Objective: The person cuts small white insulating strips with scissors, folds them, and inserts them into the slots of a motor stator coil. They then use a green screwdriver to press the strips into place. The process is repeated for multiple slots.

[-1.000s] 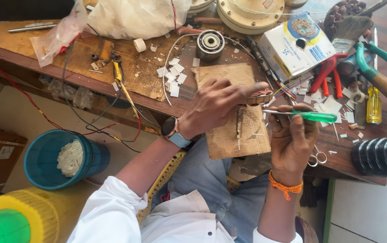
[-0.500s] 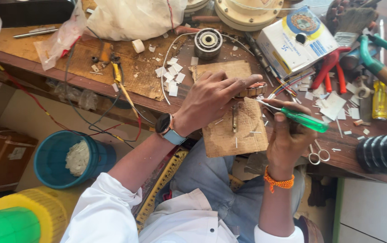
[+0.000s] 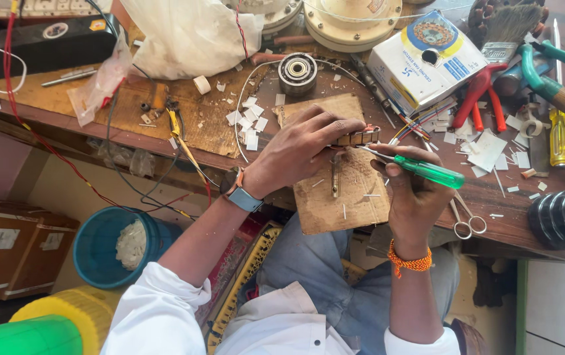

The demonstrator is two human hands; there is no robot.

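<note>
Screwdriver tip at a small stack of plates

Screwdriver (image 3: 420, 169), one, green-handled: my right hand (image 3: 414, 197) has its fingers curled tight round the handle, thumb on top, and the metal tip reaches left to a small stack of thin metal plates (image 3: 356, 137). My left hand (image 3: 299, 150) pinches that stack between closed fingertips, holding it just above a worn wooden block (image 3: 348, 197) at the front edge of the worktop (image 3: 184, 125).

Counting outward: one pair of scissors (image 3: 465, 220) lies beside my right wrist, one round bearing (image 3: 297, 72) sits behind the block, and white paper scraps (image 3: 248, 121) are scattered, too many to count. One white box with a blue and yellow round picture on its lid (image 3: 424, 59) stands at the back right, with red-handled pliers (image 3: 483, 95) next to it, then one yellow-handled screwdriver (image 3: 561, 138) further right. Below the worktop on my left, one blue bucket (image 3: 95, 253) and brown cartons with white labels (image 3: 6, 253) sit on the floor.
</note>
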